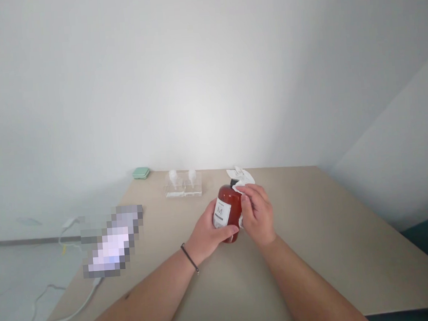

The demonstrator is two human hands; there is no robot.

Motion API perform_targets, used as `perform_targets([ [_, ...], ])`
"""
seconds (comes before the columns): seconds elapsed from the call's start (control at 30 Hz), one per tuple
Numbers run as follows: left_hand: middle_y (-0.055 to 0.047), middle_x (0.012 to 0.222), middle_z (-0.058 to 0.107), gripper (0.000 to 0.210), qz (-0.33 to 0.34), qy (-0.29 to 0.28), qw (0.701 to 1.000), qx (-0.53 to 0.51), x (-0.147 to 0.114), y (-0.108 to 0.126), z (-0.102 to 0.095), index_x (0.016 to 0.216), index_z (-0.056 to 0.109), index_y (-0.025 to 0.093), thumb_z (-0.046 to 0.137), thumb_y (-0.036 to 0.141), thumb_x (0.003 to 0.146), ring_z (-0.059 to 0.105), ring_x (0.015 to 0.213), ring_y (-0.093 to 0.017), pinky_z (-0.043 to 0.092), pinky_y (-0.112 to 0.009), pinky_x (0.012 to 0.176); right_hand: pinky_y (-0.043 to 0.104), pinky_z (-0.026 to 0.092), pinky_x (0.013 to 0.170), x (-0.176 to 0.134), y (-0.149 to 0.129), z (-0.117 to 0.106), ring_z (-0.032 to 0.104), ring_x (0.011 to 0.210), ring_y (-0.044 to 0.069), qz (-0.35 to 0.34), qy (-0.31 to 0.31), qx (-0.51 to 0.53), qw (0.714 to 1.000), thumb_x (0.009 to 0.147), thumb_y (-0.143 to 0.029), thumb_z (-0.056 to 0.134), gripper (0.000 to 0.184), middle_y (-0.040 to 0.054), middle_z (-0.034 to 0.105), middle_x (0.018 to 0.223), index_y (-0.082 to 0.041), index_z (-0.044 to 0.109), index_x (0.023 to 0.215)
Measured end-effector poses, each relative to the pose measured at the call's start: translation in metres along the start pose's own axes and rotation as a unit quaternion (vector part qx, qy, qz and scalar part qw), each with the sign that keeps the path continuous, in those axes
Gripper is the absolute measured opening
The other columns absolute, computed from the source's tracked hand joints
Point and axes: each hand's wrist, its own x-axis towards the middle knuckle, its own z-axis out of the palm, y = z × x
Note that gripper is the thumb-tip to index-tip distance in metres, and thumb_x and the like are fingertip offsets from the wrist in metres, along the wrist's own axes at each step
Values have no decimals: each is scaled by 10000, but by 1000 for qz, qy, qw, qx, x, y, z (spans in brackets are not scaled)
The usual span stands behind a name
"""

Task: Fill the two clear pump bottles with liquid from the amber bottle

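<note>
My left hand (pixel 209 234) is wrapped round the lower part of a reddish-brown bottle (pixel 235 205), which has a white label marked "M" and a black top. The bottle tilts slightly to the right, above the table. In my right hand (pixel 257 211) is a crumpled white tissue (pixel 242 175), pinched between thumb and fingers at the bottle's shoulder. Part of the tissue sticks up behind the black top, and a bit shows below my right fingers along the bottle's side. My palm hides the rest of it.
A clear plastic tray (pixel 184 194) with two small white-topped pieces stands at the table's back edge. A green case (pixel 141 173) lies at the back left corner. At the left edge is a blurred-out phone (pixel 113 243) with a white cable (pixel 76 314). A wall (pixel 208 82) rises behind the beige table (pixel 315 251).
</note>
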Motion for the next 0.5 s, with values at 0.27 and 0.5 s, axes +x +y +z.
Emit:
perform_targets([
  [0.27, -101, 1125, 695, 667, 5, -65, 988, -138, -4, 4, 2, 1247, 577, 172, 831, 438, 691, 649, 978, -257, 486, -329, 847, 486, 431, 1058, -11, -6, 6, 551, 1213, 263, 16, 12, 99, 995, 992, -326, 380, 325, 102, 623, 1230, -254, 582, 1236],
  [0.5, -87, 875, 736, 508, -101, -90, 947, -290, -14, -2, -5, 969, 698, 133, 787, 545, 686, 683, 810, -223, 499, -325, 777, 426, 529, 942, -22, -7, 15, 626, 1143, 258, 171, -15, 263, 949, 1007, -484, 270, 427, 100, 626, 1272, -254, 532, 1254],
])
